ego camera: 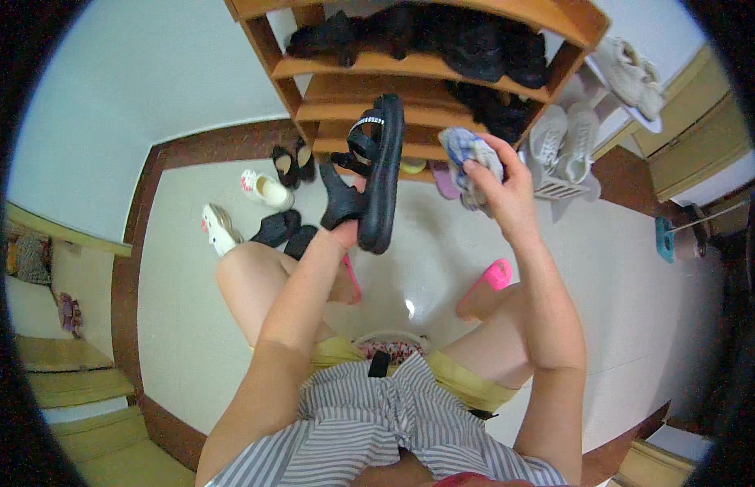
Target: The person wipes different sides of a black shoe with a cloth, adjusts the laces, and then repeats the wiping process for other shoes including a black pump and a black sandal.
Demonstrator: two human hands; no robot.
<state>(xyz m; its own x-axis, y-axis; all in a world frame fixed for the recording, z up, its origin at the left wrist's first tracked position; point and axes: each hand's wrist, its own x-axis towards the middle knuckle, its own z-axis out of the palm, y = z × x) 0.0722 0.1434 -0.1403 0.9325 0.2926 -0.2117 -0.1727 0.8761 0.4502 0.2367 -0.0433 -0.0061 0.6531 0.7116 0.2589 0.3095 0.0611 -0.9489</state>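
My left hand [347, 233] grips a black thick-soled sandal [383, 176], turned on its side with the sole facing right. A pale, shiny trim runs along one of its upper straps. Wide black straps on the sandal's left side hide most of my fingers. Bunched in my right hand [505, 189] is a blue-and-white cloth [472, 158], pinched between thumb and fingers. The cloth is apart from the sandal, to its right. Both hands are raised above the tiled floor, in front of a wooden shoe rack [347, 91].
Black footwear [414, 36] fills the rack's upper shelf. White sneakers [563, 140] stand on a white rack to the right. On the left floor lie black slippers [277, 226], white shoes [268, 189] and black shoes [286, 165]. A teal dustpan [664, 239] stands far right.
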